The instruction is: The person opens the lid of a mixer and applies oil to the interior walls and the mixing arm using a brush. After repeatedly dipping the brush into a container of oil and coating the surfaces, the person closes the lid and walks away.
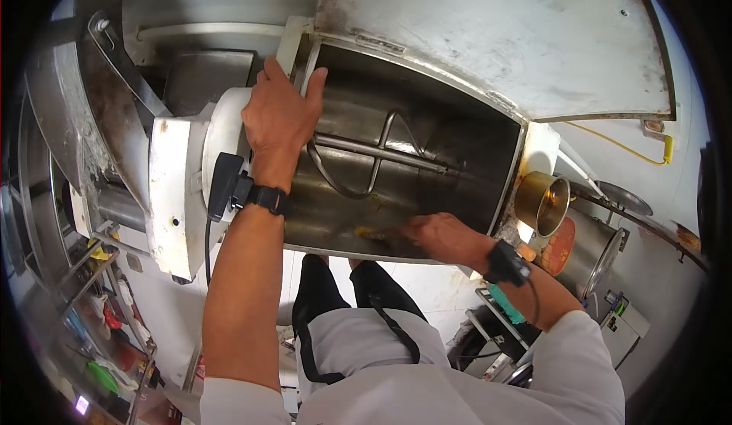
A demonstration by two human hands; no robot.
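One left hand (282,112) rests open on the trough's (473,188) ten o'clock edge. Right hand (450,239) works at five o'clock, grip too blurred to tell.

Pale wall (663,288) right. White tiled floor (427,284) below. Cluttered metal shelving (114,303) lower left; small purple-white light (81,404) there.

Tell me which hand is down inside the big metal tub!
The right hand: it reaches inside the tub, close to a yellow patch. The left hand lies over the rim at the tub's end, beside the white housing.
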